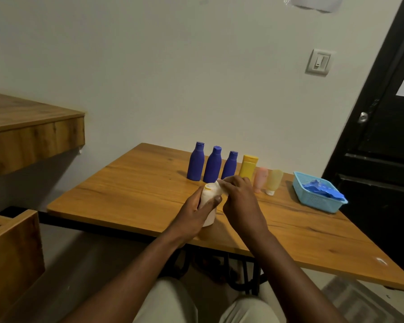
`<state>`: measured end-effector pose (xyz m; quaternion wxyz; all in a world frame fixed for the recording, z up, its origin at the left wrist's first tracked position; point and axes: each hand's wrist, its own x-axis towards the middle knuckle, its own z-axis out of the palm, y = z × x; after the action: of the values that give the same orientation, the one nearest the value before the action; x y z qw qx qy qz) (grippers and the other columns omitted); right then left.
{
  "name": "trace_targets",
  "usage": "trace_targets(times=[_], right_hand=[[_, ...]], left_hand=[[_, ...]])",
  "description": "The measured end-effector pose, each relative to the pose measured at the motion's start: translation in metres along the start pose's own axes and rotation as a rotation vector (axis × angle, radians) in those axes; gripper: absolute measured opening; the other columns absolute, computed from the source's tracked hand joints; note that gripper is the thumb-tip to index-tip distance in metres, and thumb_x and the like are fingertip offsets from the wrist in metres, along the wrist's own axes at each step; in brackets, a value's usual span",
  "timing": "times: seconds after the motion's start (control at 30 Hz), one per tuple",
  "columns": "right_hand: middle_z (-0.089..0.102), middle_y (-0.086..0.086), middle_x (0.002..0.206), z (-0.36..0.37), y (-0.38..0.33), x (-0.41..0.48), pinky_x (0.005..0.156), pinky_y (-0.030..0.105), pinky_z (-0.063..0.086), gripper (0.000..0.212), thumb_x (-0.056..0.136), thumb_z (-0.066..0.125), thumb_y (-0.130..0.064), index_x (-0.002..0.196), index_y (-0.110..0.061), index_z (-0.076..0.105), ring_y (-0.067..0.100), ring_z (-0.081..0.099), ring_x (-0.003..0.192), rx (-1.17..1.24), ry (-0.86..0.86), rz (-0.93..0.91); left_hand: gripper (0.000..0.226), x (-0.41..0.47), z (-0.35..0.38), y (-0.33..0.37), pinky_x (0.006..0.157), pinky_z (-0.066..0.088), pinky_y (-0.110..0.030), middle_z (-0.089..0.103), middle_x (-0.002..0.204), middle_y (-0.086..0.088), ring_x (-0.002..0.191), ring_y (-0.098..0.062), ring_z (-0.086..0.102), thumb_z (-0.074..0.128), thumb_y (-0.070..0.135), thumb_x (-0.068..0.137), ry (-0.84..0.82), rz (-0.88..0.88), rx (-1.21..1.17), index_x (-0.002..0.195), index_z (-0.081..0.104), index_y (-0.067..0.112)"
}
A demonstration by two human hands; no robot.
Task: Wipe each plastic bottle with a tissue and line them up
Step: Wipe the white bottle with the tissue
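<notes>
left hand [191, 213] around smooth white bottle [208, 195]

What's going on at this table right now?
The left hand grips a white bottle over the wooden table while the right hand presses a tissue against its top. Six others stand in a row behind: three blue bottles, a yellow bottle, a pink tube, a pale yellow tube. A blue basket sits at right.

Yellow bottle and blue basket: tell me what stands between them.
Head view: a pink tube and a pale yellow tube stand there, side by side.
</notes>
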<state>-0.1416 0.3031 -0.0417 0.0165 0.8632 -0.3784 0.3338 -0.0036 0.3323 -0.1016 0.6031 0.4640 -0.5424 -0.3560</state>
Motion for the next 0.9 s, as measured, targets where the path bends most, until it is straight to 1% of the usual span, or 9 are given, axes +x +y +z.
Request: trace_targets(times=[0.1,0.2,0.37,0.47,0.53,0.63,0.7,0.8,0.9], right_hand=[[0.051,0.004,0.135,-0.004,-0.005,0.009,0.104,0.032,0.041,0.054,0.091,0.066,-0.004,0.142,-0.015,0.054,0.02,0.039,0.126,-0.03,-0.062,0.024],[0.048,0.005,0.135,-0.004,-0.008,0.002,0.104,0.033,0.042,0.06,0.089,0.066,0.0,0.145,-0.015,0.051,0.021,0.039,0.127,-0.022,-0.072,0.047],[0.053,0.005,0.125,-0.002,-0.005,-0.011,0.099,0.035,0.046,0.056,0.086,0.065,0.006,0.139,-0.012,0.057,0.02,0.044,0.121,-0.016,0.0,0.022],[0.053,0.003,0.124,-0.005,-0.006,-0.009,0.1,0.034,0.045,0.054,0.088,0.064,0.006,0.138,-0.014,0.058,0.018,0.043,0.121,0.019,-0.014,0.04],[0.055,0.001,0.121,-0.009,-0.007,-0.005,0.098,0.034,0.047,0.054,0.086,0.065,0.008,0.135,-0.014,0.061,0.019,0.046,0.118,0.098,0.04,0.052],[0.057,0.003,0.121,-0.012,-0.014,0.002,0.093,0.025,0.045,0.05,0.084,0.07,0.003,0.131,-0.013,0.064,0.018,0.047,0.117,0.167,0.137,0.024],[0.057,0.002,0.125,-0.011,-0.022,0.005,0.092,0.017,0.037,0.049,0.086,0.07,0.0,0.132,-0.015,0.063,0.014,0.042,0.117,0.114,0.092,-0.024],[0.051,0.0,0.139,-0.011,-0.027,0.005,0.104,0.029,0.04,0.048,0.093,0.064,-0.007,0.139,-0.02,0.058,0.018,0.037,0.128,-0.02,-0.055,-0.059],[0.048,-0.001,0.144,-0.018,-0.028,0.004,0.107,0.031,0.038,0.047,0.096,0.061,-0.012,0.141,-0.022,0.055,0.018,0.035,0.131,-0.101,-0.114,-0.064]], left_hand=[[0.047,0.0,-0.001,0.0,0.089,0.056,-0.032,0.071,0.118,0.008,0.109,-0.014,0.067,0.062,0.052,0.094,0.004,0.0,-0.006,0.138,0.054,0.039],[0.045,-0.001,-0.001,-0.001,0.094,0.057,-0.036,0.071,0.121,0.009,0.111,-0.012,0.068,0.063,0.051,0.097,0.003,0.002,-0.004,0.139,0.055,0.039],[0.041,-0.003,0.0,0.002,0.094,0.055,-0.03,0.069,0.123,0.015,0.111,-0.002,0.066,0.062,0.054,0.092,0.009,-0.006,-0.001,0.132,0.054,0.046],[0.045,-0.003,0.0,0.0,0.098,0.055,-0.037,0.069,0.123,0.013,0.112,-0.007,0.066,0.063,0.057,0.091,0.01,-0.022,0.007,0.133,0.054,0.046],[0.044,-0.002,0.001,0.001,0.101,0.055,-0.041,0.07,0.123,0.013,0.114,-0.008,0.066,0.063,0.057,0.093,0.003,-0.031,0.016,0.135,0.054,0.045],[0.046,-0.002,-0.001,0.004,0.1,0.052,-0.035,0.067,0.126,0.017,0.117,-0.003,0.063,0.061,0.065,0.091,-0.003,-0.021,0.046,0.134,0.051,0.051],[0.057,-0.003,-0.003,0.003,0.101,0.052,-0.037,0.067,0.129,0.016,0.12,-0.004,0.062,0.06,0.072,0.088,-0.012,-0.015,0.046,0.138,0.05,0.048],[0.051,-0.005,-0.003,0.002,0.098,0.053,-0.034,0.068,0.125,0.016,0.113,0.003,0.064,0.058,0.067,0.089,-0.005,-0.009,0.061,0.135,0.05,0.048],[0.071,-0.002,-0.002,0.002,0.101,0.054,-0.04,0.068,0.126,0.016,0.117,-0.005,0.064,0.06,0.083,0.08,0.01,-0.015,0.054,0.14,0.05,0.047]])
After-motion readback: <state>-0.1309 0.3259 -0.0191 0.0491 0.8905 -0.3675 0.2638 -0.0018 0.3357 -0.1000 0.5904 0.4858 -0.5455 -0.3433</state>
